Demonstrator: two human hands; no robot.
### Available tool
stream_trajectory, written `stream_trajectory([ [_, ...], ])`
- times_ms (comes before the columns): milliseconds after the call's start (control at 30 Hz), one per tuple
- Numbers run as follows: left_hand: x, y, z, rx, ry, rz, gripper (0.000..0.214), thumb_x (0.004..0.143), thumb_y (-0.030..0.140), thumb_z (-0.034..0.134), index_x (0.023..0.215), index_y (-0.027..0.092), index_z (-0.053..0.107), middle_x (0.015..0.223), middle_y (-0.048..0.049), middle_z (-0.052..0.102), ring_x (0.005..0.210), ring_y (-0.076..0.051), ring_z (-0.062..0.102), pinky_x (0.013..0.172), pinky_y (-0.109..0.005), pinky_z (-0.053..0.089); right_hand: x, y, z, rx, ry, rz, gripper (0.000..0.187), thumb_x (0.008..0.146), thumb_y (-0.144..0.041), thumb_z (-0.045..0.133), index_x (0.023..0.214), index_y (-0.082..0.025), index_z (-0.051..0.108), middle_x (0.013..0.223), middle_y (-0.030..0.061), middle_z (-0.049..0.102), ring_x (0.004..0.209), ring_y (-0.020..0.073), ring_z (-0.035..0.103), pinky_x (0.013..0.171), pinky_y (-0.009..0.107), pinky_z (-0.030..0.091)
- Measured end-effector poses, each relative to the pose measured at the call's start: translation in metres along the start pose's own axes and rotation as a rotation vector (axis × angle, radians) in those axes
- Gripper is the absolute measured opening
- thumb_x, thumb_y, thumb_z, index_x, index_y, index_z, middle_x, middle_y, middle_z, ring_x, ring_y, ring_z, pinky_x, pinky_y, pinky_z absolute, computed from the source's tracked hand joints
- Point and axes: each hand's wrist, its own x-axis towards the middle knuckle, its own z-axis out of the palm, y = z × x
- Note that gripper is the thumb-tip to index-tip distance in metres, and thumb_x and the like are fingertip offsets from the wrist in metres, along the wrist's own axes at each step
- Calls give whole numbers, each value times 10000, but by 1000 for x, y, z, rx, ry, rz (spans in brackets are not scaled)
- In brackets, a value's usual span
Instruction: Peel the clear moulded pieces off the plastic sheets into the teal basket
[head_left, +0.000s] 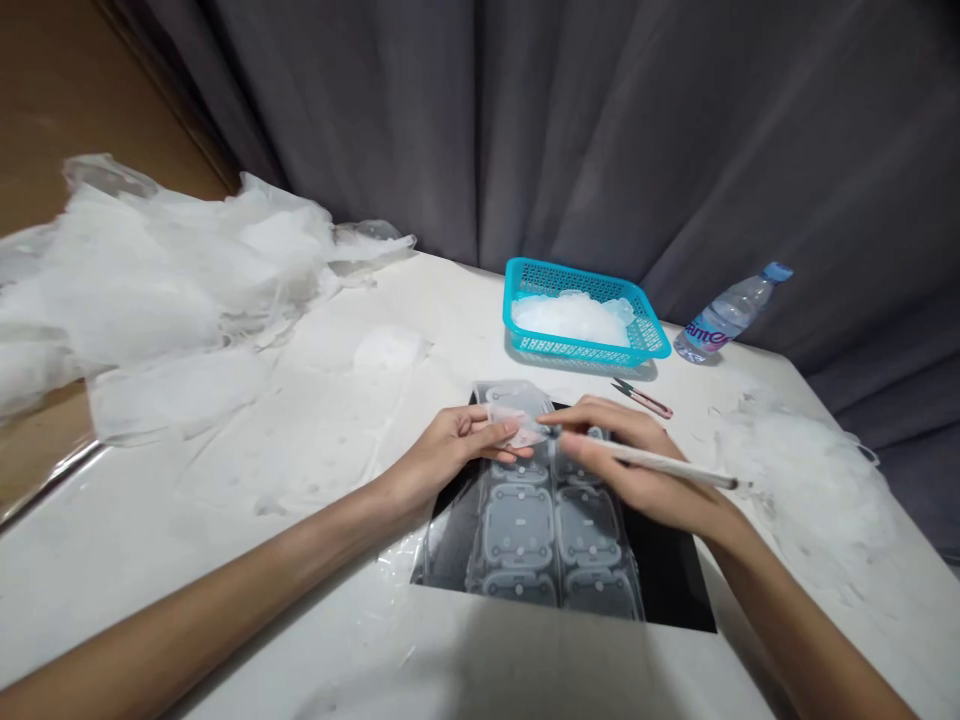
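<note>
Between the fingers of my left hand (472, 438) is a small translucent white piece (517, 425), raised above the black sheet. My right hand (637, 455) is closed around a slim white pen-like tool (667, 463), its dark tip pointing off to the right. The right index finger reaches to the edge of the translucent piece. Under both hands, a clear sheet of rounded-square translucent pieces (519, 525) lies on the black sheet (667, 575). Part of that sheet is hidden by my hands.
A blue basket (585, 352) holding white translucent pieces stands at the back, beside a water bottle (724, 318). Small thread snips (643, 398) lie in front of it. White film is heaped on the left (165, 270), with a looser pile (810, 480) at right. Grey curtain (570, 130) hangs behind.
</note>
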Motion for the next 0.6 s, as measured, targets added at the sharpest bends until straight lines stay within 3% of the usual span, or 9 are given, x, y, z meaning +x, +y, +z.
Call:
stream_trajectory([
  [100,1,-3,-3,-10,7,-24,330,883,440,791,1018,139,806,1109,-147,808,1053,-265,735,964,-353,514,0,15,-15,-190,199,-4,350,1102,-387,436,1120,-272,766,1094,60,696,1104,251,606,1010,433,451],
  [167,1,-3,-3,-17,0,-24,334,885,456,787,990,139,806,1127,-153,804,1068,-278,730,993,-380,505,1,26,-15,-244,245,18,395,1117,-392,370,1107,-258,742,1132,77,679,1146,268,579,1026,458,439],
  [367,4,-2,-3,-47,13,11,303,864,422,813,985,144,805,1079,-136,808,1046,-268,734,1023,-410,510,5,39,13,-61,42,109,227,1085,-361,484,1115,-248,678,1097,58,694,1065,246,570,971,420,461],
  [600,3,3,0,-131,0,9,266,855,399,830,915,141,801,1018,-121,812,1071,-269,732,1013,-403,540,6,28,14,92,91,169,104,984,-348,671,990,-249,704,967,13,659,950,211,574,906,377,465],
])
